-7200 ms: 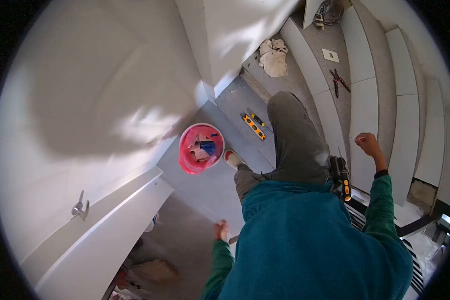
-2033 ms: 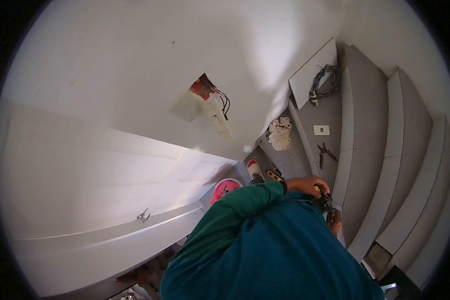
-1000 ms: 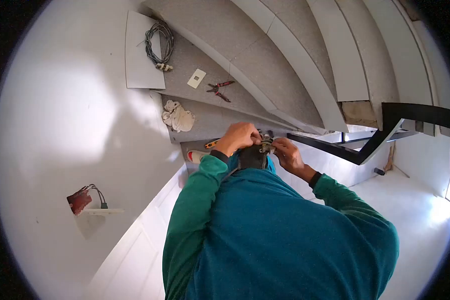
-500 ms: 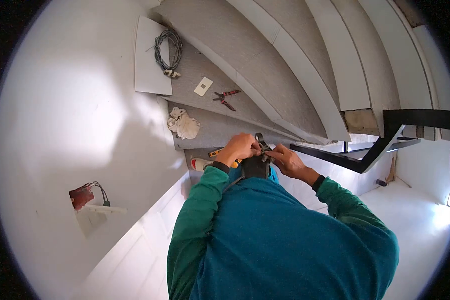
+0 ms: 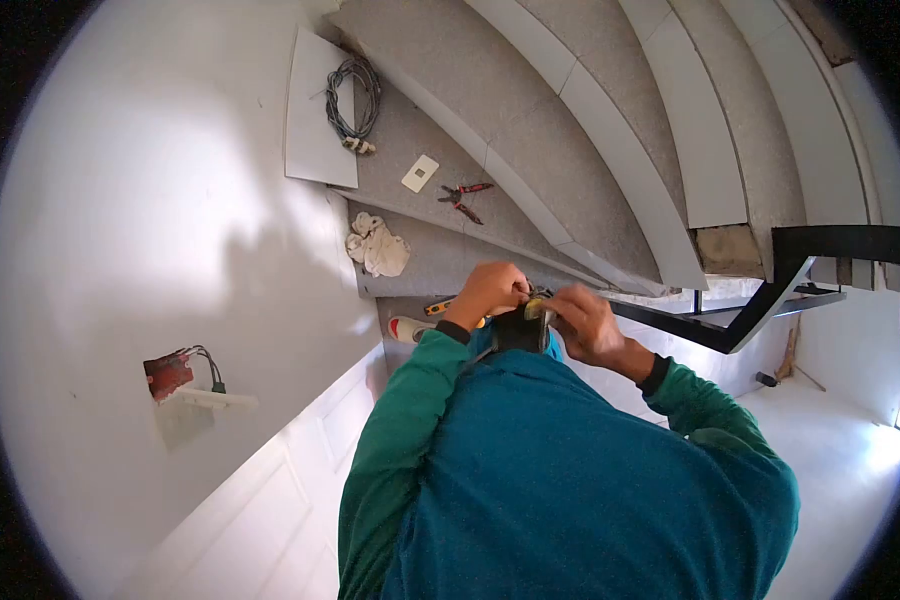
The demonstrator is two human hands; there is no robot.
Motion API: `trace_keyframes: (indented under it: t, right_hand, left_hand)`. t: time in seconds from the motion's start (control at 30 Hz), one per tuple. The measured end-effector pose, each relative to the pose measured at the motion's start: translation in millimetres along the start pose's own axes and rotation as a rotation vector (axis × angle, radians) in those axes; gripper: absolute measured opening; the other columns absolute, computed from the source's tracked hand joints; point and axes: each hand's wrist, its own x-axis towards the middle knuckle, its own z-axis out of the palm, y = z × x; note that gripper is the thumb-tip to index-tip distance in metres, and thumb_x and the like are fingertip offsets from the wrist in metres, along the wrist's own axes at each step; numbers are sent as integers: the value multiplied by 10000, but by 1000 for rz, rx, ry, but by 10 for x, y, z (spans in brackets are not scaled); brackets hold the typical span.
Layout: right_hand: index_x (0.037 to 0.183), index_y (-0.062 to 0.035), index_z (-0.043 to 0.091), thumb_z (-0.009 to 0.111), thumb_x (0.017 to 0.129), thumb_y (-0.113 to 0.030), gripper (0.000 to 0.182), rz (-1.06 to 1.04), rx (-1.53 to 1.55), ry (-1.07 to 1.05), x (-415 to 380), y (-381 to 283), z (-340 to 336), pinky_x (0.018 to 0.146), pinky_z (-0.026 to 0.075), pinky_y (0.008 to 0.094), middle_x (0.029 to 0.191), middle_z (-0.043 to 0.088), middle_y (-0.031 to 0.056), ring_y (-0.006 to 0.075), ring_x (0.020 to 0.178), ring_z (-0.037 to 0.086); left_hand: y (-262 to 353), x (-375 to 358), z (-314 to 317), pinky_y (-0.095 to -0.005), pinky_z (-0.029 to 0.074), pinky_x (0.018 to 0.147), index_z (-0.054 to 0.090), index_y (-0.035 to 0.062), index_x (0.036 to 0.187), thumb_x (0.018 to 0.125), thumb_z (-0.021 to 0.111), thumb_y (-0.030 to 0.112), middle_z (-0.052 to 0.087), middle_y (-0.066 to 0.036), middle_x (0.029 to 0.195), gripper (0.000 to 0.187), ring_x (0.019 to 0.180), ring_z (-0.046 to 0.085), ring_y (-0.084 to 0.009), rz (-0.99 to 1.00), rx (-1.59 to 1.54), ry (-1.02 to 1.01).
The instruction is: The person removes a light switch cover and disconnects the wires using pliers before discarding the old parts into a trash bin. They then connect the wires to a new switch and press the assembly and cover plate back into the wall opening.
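Close in front of my body, my left hand (image 5: 495, 288) pinches at the top of a dark pouch (image 5: 518, 328), its fingers curled over what they hold. My right hand (image 5: 588, 325) meets it from the other side, fingers bent and slightly smeared by motion. Between the two sets of fingertips a small yellowish piece (image 5: 536, 306) shows; I cannot tell what it is. A yellow tool (image 5: 438, 307) lies lower down, partly behind my left wrist.
Grey stairs (image 5: 530, 120) curve up to the right beside a black metal railing (image 5: 675, 325). On the lower steps are a cable coil (image 5: 368, 100), a white plate (image 5: 421, 173), red-handled pliers (image 5: 462, 201) and a rag (image 5: 380, 247). Wires (image 5: 210, 370) stick out of a wall box (image 5: 168, 376).
My right hand has turned and come up closer over the pouch, and a yellowish piece now shows at the fingertips. My view has shifted slightly.
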Motion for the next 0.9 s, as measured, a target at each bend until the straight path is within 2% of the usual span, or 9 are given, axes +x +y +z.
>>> trace_keyframes:
  t: [0.1,0.3,0.37,0.43,0.47,0.5,0.63,0.73,0.9]
  right_hand:
    - [1009,18,600,640,737,33,275,149,75,72,327,-13,-266,595,468,363,835,551,153,324,738,563]
    - [1029,70,592,648,881,-158,277,446,500,212,916,-14,-344,630,459,304,834,572,81,145,712,562]
    - [1122,63,597,675,869,-205,376,529,680,167,1170,-177,-259,752,480,286,923,622,69,136,835,588]
    - [1281,45,505,773,778,-312,672,325,880,26,1209,-79,-36,950,415,332,1167,572,136,181,1106,512]
    - [1317,40,464,781,768,-316,727,240,902,22,1209,-71,103,958,408,333,1198,551,144,196,1128,498]
    - [1354,36,423,789,758,-320,784,156,925,17,1222,-95,213,966,401,334,1230,530,152,212,1150,484]
    - [1320,36,438,773,773,-293,721,339,865,-296,1262,-63,348,906,435,339,1133,573,131,224,1072,543]
    - [1157,32,501,685,838,-212,441,455,618,-505,1318,-153,499,755,467,400,922,592,153,254,865,596]
    - [1120,25,508,642,853,-195,371,195,451,-255,1188,-408,807,798,463,413,927,571,157,318,868,582]
  left_hand:
    - [154,-307,-185,-395,445,941,639,67,1160,843,600,244,662,-133,1109,365,1048,619,-248,172,-551,346]
    - [1016,-834,-638,-326,290,1070,261,10,1438,993,434,388,417,-181,1385,609,1279,414,-254,291,-860,507]
    - [1092,-856,-670,-309,323,1031,250,7,1431,1002,395,427,389,-155,1379,618,1246,417,-224,276,-670,652]
    - [1045,-864,-619,-260,387,938,232,14,1447,991,379,479,481,-82,1269,668,1147,475,-142,209,-1071,761]
    - [985,-817,-566,-224,415,784,300,33,1404,1001,374,463,510,-15,1075,594,926,497,-86,155,-1067,927]
    - [973,-860,-602,-224,415,784,300,33,1404,1001,374,463,510,-15,1075,594,926,497,-86,152,-1058,947]
    - [568,-1020,-584,-227,383,713,448,50,1217,1023,372,389,490,-16,957,398,797,440,-70,-51,-1080,1171]
    - [508,-973,-534,-330,412,696,475,35,1062,1009,405,397,492,-54,842,373,780,481,-145,-249,-500,1545]
    - [175,-1153,-425,-288,432,827,518,34,1161,1000,429,402,582,-78,975,412,890,525,-142,-230,-979,1178]
